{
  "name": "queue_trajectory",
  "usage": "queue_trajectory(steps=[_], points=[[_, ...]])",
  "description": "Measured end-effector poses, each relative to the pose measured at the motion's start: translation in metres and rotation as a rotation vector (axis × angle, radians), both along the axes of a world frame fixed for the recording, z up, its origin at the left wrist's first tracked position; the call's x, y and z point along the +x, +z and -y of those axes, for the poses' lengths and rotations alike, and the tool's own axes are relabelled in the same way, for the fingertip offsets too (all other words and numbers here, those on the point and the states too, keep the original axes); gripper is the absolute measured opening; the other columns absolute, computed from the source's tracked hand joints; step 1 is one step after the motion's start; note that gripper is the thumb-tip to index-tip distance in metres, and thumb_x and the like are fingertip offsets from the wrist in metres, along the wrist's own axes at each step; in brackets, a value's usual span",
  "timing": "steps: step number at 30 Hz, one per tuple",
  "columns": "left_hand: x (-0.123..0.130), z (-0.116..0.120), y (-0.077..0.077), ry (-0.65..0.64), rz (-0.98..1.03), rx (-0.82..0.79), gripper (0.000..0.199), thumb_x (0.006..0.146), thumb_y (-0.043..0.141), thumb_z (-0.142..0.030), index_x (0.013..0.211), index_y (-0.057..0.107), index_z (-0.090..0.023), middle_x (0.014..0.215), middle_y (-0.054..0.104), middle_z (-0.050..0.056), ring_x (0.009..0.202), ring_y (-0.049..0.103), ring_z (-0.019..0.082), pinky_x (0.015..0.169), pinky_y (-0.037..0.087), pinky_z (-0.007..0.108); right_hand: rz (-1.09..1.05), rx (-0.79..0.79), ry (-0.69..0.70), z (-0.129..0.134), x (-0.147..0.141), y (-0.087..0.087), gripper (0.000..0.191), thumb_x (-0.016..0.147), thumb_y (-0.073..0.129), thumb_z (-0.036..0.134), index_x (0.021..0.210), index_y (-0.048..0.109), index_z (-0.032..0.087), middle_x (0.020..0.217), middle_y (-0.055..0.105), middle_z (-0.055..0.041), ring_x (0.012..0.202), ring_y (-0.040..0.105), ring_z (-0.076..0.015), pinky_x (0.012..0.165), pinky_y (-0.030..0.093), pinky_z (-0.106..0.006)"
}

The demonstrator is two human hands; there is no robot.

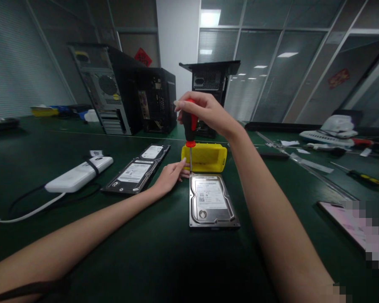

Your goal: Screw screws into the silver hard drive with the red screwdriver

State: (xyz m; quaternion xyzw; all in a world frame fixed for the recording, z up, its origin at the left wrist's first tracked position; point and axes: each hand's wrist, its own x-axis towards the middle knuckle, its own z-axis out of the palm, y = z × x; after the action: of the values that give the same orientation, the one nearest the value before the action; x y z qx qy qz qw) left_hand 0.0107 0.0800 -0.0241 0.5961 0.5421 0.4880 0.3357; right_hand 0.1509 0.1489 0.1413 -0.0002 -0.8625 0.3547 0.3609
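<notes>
A silver hard drive (210, 198) with a white label lies flat on the dark green table. In my right hand (205, 107) is a red and black screwdriver (190, 130), gripped by its handle and held upright. Its shaft points down at the drive's far left corner, though whether the tip sits in a screw is too small to tell. My left hand (170, 176) rests beside that corner with fingers stretched out and thumb raised, the fingertips close to the shaft's lower end. Just behind the drive stands a yellow plastic bin (208, 156), near the left thumb.
Two more hard drives (134, 172) lie to the left, beside a white power bank (80, 172) with a cable. Computer cases (113, 88) stand at the back. On the right are a phone (344, 219), another screwdriver (363, 176) and a white device (331, 130).
</notes>
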Motion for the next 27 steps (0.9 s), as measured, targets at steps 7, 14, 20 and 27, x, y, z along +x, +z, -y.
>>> queue_trajectory(steps=[7, 14, 20, 27], points=[[-0.0003, -0.0007, -0.0001, -0.003, -0.002, 0.001, 0.058, 0.092, 0.038, -0.058, 0.106, 0.067, -0.01, 0.091, 0.074, 0.015, 0.082, 0.07, 0.022, 0.06, 0.049, 0.025, 0.001, 0.012, -0.007, -0.0017, -0.0035, -0.0029, 0.035, 0.086, 0.055, 0.05, 0.083, 0.051, 0.016, 0.077, 0.06, -0.0023, 0.072, 0.06, -0.0098, 0.068, 0.05, -0.021], [0.0017, 0.0013, 0.0017, 0.011, 0.001, -0.026, 0.055, 0.093, 0.037, -0.054, 0.107, 0.067, -0.01, 0.091, 0.074, 0.014, 0.083, 0.07, 0.021, 0.061, 0.049, 0.025, -0.034, 0.037, -0.08, -0.0054, -0.0087, -0.0054, 0.034, 0.084, 0.056, 0.052, 0.087, 0.05, 0.019, 0.074, 0.057, 0.0001, 0.07, 0.059, -0.0108, 0.067, 0.049, -0.023], [0.0008, 0.0006, 0.0005, 0.003, 0.001, -0.013, 0.054, 0.094, 0.037, -0.054, 0.107, 0.068, -0.011, 0.091, 0.074, 0.014, 0.082, 0.07, 0.021, 0.06, 0.049, 0.025, -0.026, 0.101, -0.152, -0.0066, -0.0089, -0.0058, 0.041, 0.09, 0.043, 0.056, 0.077, 0.048, 0.018, 0.073, 0.053, -0.0008, 0.067, 0.053, -0.0098, 0.065, 0.046, -0.022], [0.0008, 0.0015, 0.0017, 0.0, 0.003, -0.013, 0.054, 0.094, 0.038, -0.053, 0.107, 0.067, -0.01, 0.091, 0.074, 0.015, 0.082, 0.07, 0.021, 0.061, 0.049, 0.025, -0.018, 0.086, -0.17, -0.0025, -0.0013, -0.0004, 0.033, 0.097, 0.033, 0.03, 0.079, 0.055, 0.013, 0.082, 0.056, -0.0038, 0.076, 0.053, -0.0104, 0.069, 0.044, -0.021]])
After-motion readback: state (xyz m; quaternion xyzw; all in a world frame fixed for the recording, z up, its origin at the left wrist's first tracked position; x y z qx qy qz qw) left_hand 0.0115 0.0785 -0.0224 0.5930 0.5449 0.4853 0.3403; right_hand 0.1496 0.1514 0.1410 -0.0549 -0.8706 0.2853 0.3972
